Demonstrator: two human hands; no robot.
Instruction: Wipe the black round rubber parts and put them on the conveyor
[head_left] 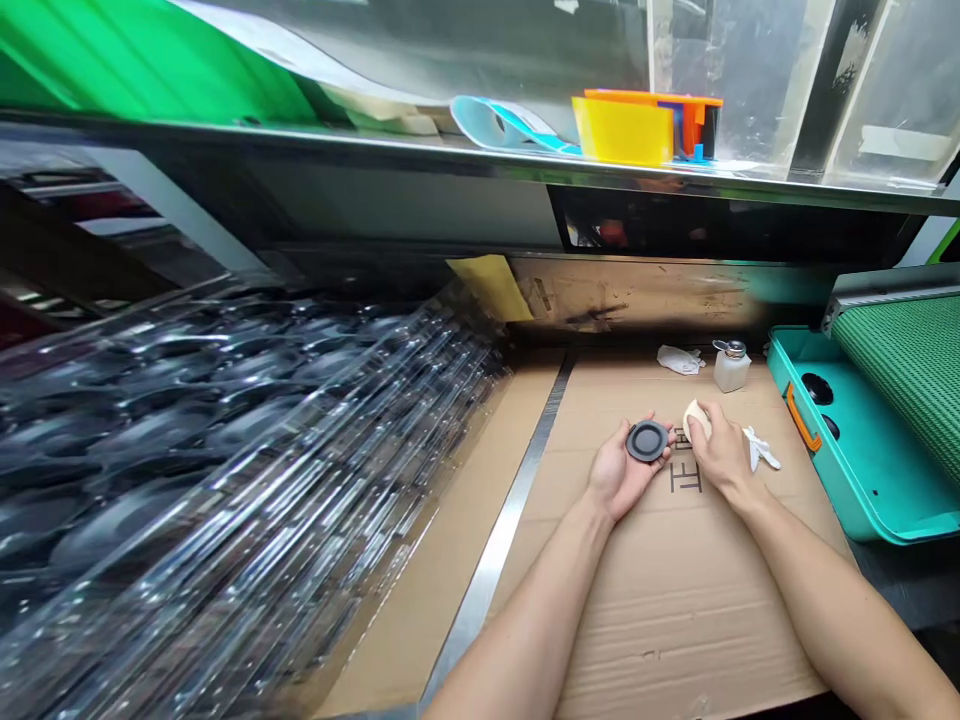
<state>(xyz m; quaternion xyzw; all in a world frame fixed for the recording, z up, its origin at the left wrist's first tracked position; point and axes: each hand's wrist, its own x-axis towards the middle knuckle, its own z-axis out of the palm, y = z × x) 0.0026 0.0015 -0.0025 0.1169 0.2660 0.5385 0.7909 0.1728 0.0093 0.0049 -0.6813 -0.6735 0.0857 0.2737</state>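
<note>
Dark grey round part (646,440), flat, matt, ringed by a raised rim: one, held above the brown cardboard sheet (675,600) in the person's left hand (619,475), palm up, fingers and thumb cradling its edge. Right hand (716,448): just beside the left, thumb and fingers pinching a cream-coloured soft pad (696,417), which stands apart from the part.

Also on the cardboard: black handwritten characters (685,478) near the hands; a small translucent white bottle with a metal top (731,370), upright, beyond the right hand; a crumpled white scrap (680,360) to its left (cloth or glove, I cannot tell from here); limp white finger-shaped pieces (761,449) just right of the right hand. Silvery tape strip (501,545): laid lengthwise, left of the forearms.

To the right: one teal plastic tray (874,515) with an orange handle (802,420), holding black round pieces (817,389); a green textured belt (915,350) borders it. To the left: a tall stack of clear plastic moulded trays (285,500), blurred. Shelf above: a yellow plastic bin (626,132) beside a light-blue curled sheet (499,125).
</note>
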